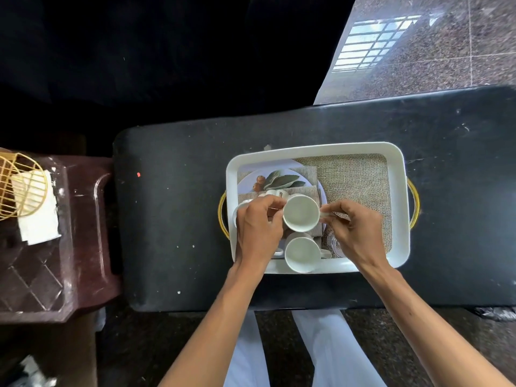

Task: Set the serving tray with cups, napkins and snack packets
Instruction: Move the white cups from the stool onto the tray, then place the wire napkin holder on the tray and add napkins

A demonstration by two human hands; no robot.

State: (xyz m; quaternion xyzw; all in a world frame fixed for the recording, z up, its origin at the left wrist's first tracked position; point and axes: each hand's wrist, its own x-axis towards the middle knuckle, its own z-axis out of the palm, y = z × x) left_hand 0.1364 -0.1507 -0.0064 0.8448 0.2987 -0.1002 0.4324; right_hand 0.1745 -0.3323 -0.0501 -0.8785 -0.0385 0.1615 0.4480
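Observation:
A white serving tray (399, 196) with gold handles lies on a black bench. Its floor carries a burlap-and-leaf print. A white cup (301, 213) hangs over the tray's left half, and my right hand (354, 233) pinches its handle from the right. My left hand (258, 229) is curled against the cup's left rim, with fingertips touching it, and it covers part of another cup (239, 209) at the tray's left edge. A third cup (303, 255) stands near the front rim. Something small and clear lies under my right hand. No snack packets are visible.
The black bench (173, 219) reaches well past the tray on both sides. To its left stands a dark brown plastic stool (69, 261) with a gold wire holder (19, 185) and white napkins (39, 219). Stone floor lies beyond at the back right.

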